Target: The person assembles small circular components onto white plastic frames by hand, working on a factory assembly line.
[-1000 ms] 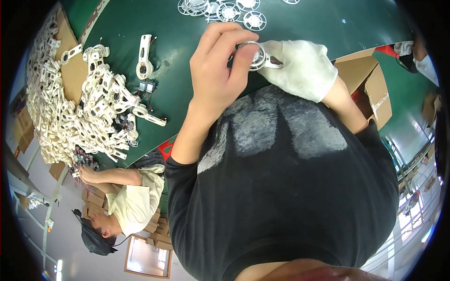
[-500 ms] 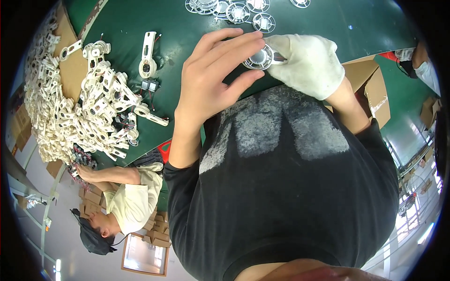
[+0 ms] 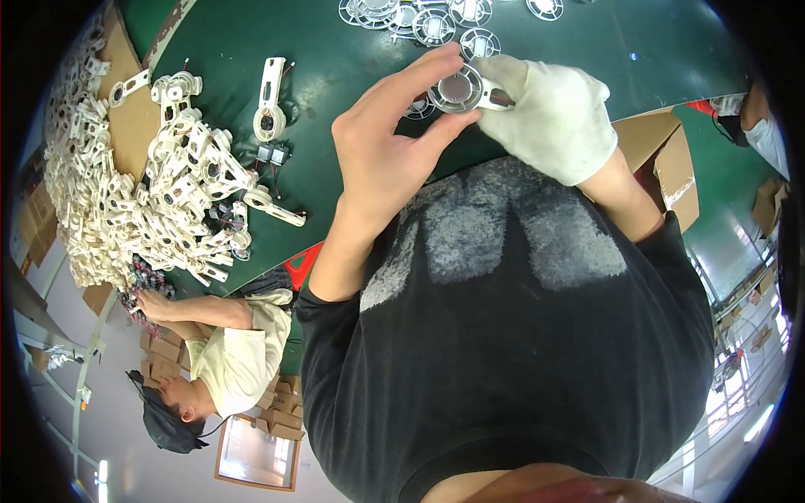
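Between my hands is a white plastic part with a round, ring-edged head [image 3: 457, 89] and a short slotted arm. My bare left hand [image 3: 381, 130] has its thumb and index finger curved around opposite sides of that head. The arm end is gripped by my right hand [image 3: 549, 121], which wears a white glove; its fingertips are partly hidden. Another spoked ring [image 3: 418, 109] shows just below the head, partly covered. Several silver spoked rings [image 3: 434, 28] lie at the table's far side. To the left rest a similar white part [image 3: 269, 121] and a small dark-and-silver block [image 3: 273, 153] with wires.
A large heap of white parts [image 3: 176, 176] covers the left of the green table [image 3: 327, 59], partly over brown cardboard [image 3: 130, 126]. A co-worker in a pale shirt [image 3: 239, 365] handles wires by the heap. An open cardboard box [image 3: 675, 163] stands at right.
My left hand has dropped from over the part to a thumb-and-index grip around its round head, baring more of it. The part has moved slightly up and left.
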Demonstrator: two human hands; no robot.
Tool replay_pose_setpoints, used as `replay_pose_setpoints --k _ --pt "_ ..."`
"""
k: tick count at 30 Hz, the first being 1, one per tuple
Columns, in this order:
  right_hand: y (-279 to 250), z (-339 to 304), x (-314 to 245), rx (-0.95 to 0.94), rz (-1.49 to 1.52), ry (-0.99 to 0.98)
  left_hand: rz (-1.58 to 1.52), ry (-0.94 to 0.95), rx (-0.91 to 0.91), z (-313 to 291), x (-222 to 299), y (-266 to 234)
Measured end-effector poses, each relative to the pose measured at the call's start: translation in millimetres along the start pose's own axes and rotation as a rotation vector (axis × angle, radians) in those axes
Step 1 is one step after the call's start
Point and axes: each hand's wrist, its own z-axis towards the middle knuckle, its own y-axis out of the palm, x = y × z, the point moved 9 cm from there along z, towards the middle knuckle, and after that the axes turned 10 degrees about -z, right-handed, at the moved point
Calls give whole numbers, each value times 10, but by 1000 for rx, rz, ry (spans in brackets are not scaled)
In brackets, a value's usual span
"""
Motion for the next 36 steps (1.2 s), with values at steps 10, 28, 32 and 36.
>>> replay_pose_setpoints --k 10,28,32,36 --pt "429 -26 -89 -583 855 -37 4 373 -212 23 264 23" --pt "178 154 -255 -268 420 -77 -113 -275 -140 378 -275 -480" --pt "-12 213 -190 3 464 -175 -316 -427 175 900 -536 -1362" --pt "-39 185 -211 98 490 -308 -101 -85 553 886 -75 -1606"
